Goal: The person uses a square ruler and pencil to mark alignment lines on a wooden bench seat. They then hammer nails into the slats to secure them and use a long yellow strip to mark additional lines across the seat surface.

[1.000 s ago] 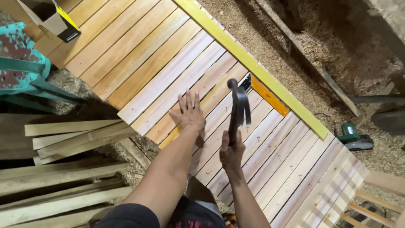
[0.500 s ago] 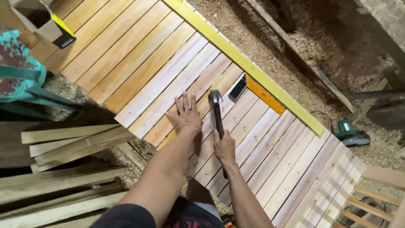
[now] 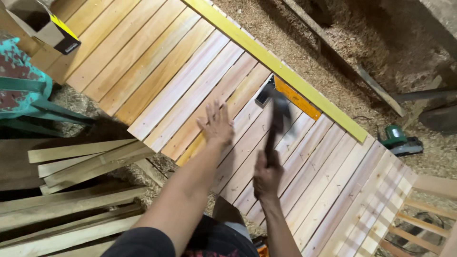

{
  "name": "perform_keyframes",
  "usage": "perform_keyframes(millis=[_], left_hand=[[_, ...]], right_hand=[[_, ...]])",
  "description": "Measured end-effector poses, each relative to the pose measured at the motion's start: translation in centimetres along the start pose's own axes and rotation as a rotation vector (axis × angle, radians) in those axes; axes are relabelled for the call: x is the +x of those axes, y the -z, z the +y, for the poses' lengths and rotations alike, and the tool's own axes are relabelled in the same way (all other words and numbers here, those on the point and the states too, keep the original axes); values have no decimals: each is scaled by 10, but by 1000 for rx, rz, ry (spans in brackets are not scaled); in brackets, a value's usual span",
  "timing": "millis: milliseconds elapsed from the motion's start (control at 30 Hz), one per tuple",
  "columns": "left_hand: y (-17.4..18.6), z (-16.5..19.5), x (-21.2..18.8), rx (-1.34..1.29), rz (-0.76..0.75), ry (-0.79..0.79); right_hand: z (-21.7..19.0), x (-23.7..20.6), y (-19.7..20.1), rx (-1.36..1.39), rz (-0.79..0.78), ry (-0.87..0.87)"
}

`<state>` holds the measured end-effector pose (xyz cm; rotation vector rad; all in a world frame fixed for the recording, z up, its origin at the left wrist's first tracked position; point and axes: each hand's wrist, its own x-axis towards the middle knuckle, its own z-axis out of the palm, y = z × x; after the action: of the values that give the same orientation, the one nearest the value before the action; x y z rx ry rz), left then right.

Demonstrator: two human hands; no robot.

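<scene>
blurred dark hammer (image 3: 277, 119) gripped in right hand (image 3: 266, 178), over slats (image 3: 190, 90).

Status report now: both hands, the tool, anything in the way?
Left hand flat on slatted wood panel. Right hand grips hammer, raised, blurred. Orange square lies just beyond.

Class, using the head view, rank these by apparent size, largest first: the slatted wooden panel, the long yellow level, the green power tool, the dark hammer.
1. Slatted wooden panel
2. Long yellow level
3. Dark hammer, blurred
4. Green power tool, though it lies farther away, so unsure
</scene>
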<state>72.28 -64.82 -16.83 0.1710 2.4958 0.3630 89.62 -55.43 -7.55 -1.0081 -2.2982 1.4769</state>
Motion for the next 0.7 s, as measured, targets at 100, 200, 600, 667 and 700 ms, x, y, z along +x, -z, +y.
perform_keyframes(millis=[100, 200, 600, 667, 700], left_hand=[[1, 12, -9, 1, -81, -16], [5, 17, -14, 71, -89, 9], [2, 16, -10, 56, -54, -4], [3, 17, -11, 64, -69, 0], [4, 17, -13, 72, -80, 5]], right_hand=[[21, -11, 10, 203, 52, 219], [48, 4, -1, -83, -7, 214], [21, 11, 19, -25, 63, 80], [28, 8, 23, 188, 107, 385], [34, 7, 20, 152, 81, 397]])
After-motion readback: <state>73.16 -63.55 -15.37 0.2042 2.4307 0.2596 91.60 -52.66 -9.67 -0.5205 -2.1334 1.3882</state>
